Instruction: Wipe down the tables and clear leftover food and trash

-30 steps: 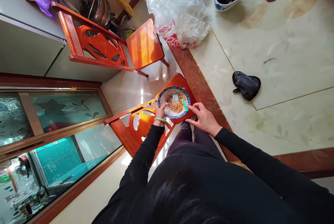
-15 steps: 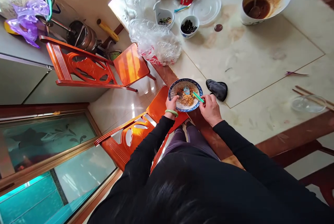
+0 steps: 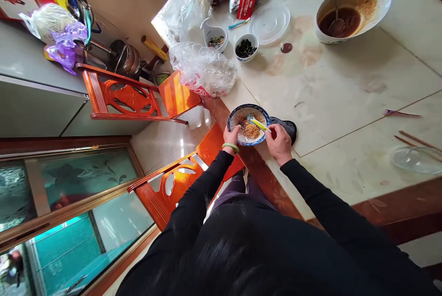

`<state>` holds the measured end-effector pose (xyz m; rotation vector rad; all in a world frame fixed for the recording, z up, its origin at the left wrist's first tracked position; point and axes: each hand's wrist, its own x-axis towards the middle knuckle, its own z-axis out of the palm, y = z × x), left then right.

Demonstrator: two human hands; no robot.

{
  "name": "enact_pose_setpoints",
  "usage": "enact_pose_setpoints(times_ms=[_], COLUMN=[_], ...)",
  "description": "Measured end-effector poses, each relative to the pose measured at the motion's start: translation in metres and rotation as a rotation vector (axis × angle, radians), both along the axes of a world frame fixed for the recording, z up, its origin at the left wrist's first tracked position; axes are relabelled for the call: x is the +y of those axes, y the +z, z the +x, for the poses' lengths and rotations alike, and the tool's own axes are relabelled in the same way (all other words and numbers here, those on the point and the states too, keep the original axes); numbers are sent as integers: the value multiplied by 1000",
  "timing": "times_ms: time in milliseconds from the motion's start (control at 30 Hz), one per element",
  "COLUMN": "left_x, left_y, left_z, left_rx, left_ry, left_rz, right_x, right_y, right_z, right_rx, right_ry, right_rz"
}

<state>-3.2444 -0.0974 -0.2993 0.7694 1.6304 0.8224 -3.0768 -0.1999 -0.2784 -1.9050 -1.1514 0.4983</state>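
A blue-rimmed bowl (image 3: 233, 119) with brownish shredded food sits at the near left edge of the cream table (image 3: 331, 102). My left hand (image 3: 230, 137), with a green bangle on the wrist, grips the bowl's near rim. My right hand (image 3: 278, 142) is closed on the green-yellow handle of a spoon (image 3: 258, 123) whose pale head lies in the food. A dark grey cloth (image 3: 288, 125) lies right behind my right hand.
Further back stand a crumpled plastic bag (image 3: 203, 68), two small bowls (image 3: 246, 47), a plastic lid (image 3: 269, 22), snack packets and a large bowl of brown sauce (image 3: 352, 8) with a spoon. Chopsticks and a glass lid (image 3: 416, 158) lie right. Orange wooden chairs (image 3: 138, 98) stand left.
The bowl has come up from the chair seat onto the table's edge, held in both hands. My right hand has taken hold of the spoon, and the view has swung toward the table.
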Motion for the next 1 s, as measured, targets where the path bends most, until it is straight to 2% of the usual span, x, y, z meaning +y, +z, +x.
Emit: enact_pose_setpoints(times_ms=[200,400,500,600,700,833,1000], left_x=[0,-3,-2,1,1,-2,-10], left_y=[13,29,40,49,52,50,54], left_z=[-16,-18,-17,-15,-10,2,15], left_rx=[283,580,657,643,589,460,313], left_ry=[-151,-263,-260,-240,-242,-226,-205], left_rz=[7,116,166,215,284,295,221], right_x=[11,11,12,14,18,23,25], right_y=[-9,0,5,8,7,11,20], right_z=[-2,-16,-30,-45,-58,-66,-63], right_rx=[120,205,245,325,398,293,178], right_ry=[90,192,263,298,324,357,406], right_rz=[-133,-182,-180,-146,-83,-72,-174])
